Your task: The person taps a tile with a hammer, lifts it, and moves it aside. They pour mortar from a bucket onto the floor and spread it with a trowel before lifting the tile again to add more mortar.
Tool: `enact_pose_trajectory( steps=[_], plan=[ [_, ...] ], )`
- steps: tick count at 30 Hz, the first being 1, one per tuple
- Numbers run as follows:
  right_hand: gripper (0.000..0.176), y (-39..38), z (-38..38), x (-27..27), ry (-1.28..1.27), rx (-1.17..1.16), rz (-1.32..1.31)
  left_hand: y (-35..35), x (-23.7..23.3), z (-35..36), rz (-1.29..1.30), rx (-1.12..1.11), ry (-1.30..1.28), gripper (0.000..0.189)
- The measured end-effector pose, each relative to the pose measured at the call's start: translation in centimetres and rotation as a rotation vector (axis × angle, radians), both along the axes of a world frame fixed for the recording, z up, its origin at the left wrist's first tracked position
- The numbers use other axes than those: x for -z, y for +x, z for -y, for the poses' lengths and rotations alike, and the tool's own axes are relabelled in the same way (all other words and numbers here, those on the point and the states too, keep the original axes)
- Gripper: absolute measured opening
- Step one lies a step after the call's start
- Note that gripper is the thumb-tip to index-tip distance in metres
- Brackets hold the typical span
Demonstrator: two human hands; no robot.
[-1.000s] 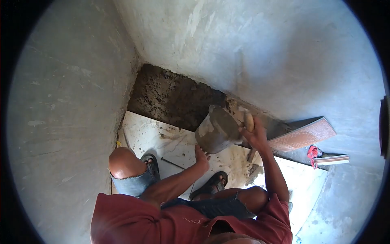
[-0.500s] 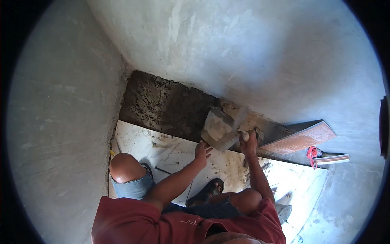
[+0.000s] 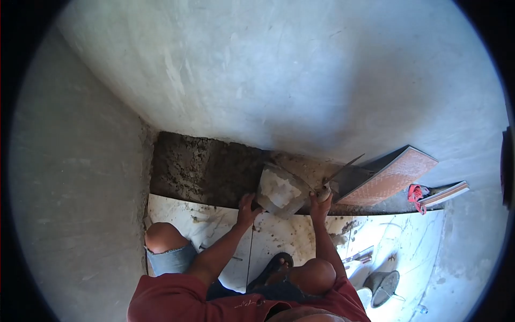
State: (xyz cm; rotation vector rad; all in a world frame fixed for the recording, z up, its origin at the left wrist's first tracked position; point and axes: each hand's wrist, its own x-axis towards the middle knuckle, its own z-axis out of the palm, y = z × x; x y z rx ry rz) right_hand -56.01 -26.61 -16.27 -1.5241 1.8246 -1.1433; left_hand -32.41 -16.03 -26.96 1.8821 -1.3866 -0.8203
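A squarish grey tile piece (image 3: 280,192), its upturned face patched with paler residue, lies tilted at the right end of the dark mortar bed (image 3: 209,172). My left hand (image 3: 247,211) has its fingers closed at the lower left edge of this tile. In my right hand (image 3: 321,206) is a trowel (image 3: 324,192), gripped by its pale handle, with the thin blade pointing up and to the right. That hand is right beside the tile's right corner. Below both hands runs the edge of the white tiled floor (image 3: 214,217), spotted with mortar.
A reddish-backed tile (image 3: 389,177) leans on the wall at right. Near it are a red strap (image 3: 416,197) and a stack of narrow strips (image 3: 444,194). A bucket (image 3: 384,288) stands at lower right. Plastered walls (image 3: 225,80) enclose the corner.
My left hand has gone from spread fingers to closing at the tile's edge. The trowel blade has swung from over the tile to the right. The view has tilted upward.
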Motion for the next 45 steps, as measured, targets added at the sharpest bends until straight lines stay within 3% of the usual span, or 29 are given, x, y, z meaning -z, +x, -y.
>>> enact_pose_trajectory(
  steps=[2, 4, 12, 14, 16, 18, 21, 22, 26, 28, 31, 34, 38, 40, 42, 45],
  plan=[
    [0.052, 0.1, -0.1, 0.2, 0.075, 0.029, 0.098, 0.1, 0.6, 0.2, 0.000, -0.027, -0.061, 0.078],
    [0.052, 0.2, 0.0, -0.4, 0.085, 0.046, 0.139, 0.0, 0.0, 0.7, -0.591, 0.000, -0.052, 0.077],
    [0.053, 0.6, 0.6, 0.1, -0.061, 0.148, 0.207, 1.0, -3.4, 5.2, -0.598, -0.034, -0.106, 0.076],
    [0.053, 0.0, 1.3, 0.2, 0.083, 0.161, 0.243, 1.5, -2.2, 5.9, -0.529, 0.012, -0.117, 0.079],
    [0.053, 0.1, 0.8, -0.5, 0.050, 0.131, 0.265, 1.8, 0.4, 6.9, -0.653, 0.090, -0.030, 0.083],
    [0.052, 0.4, 0.9, -1.6, 0.019, 0.097, 0.285, 2.0, -0.8, 7.1, -0.769, 0.077, -0.022, 0.084],
    [0.054, 0.8, 0.0, -2.4, 0.195, 0.093, 0.242, 2.6, -3.6, 6.1, -0.976, 0.026, 0.103, 0.085],
    [0.053, 1.2, -0.1, -2.3, 0.136, 0.074, 0.380, 3.1, -4.8, 6.1, -1.056, -0.010, 0.191, 0.085],
    [0.050, 2.6, -0.8, -1.8, 0.050, 0.077, 0.689, 4.4, -5.8, 6.8, -0.914, 0.003, 0.201, 0.084],
    [0.048, 2.3, -0.3, -2.1, 0.114, 0.110, 0.694, 4.8, -5.7, 7.7, -0.591, 0.036, 0.079, 0.087],
    [0.045, 0.8, 0.2, -0.6, 0.147, 0.158, 0.684, 4.3, -8.6, 8.6, -0.456, 0.085, 0.243, 0.090],
    [0.043, -2.1, 2.9, 1.8, 0.080, 0.197, 0.706, 0.5, -9.0, 9.0, -0.250, -0.013, 0.176, 0.093],
    [0.046, -2.7, 4.0, 1.5, 0.203, 0.215, 0.639, -1.6, -7.8, 9.2, -0.373, -0.111, 0.200, 0.093],
    [0.047, -3.0, 3.6, 1.3, 0.238, 0.212, 0.556, -1.6, -7.1, 9.0, -0.577, -0.142, 0.135, 0.095],
    [0.048, -1.5, 2.0, 0.4, 0.205, 0.240, 0.426, -0.4, -7.3, 8.9, -0.605, -0.123, 0.129, 0.094],
    [0.051, -0.3, 0.1, 0.9, 0.133, 0.175, 0.554, 1.3, -7.7, 9.7, -0.542, -0.068, 0.142, 0.094]
  ],
)
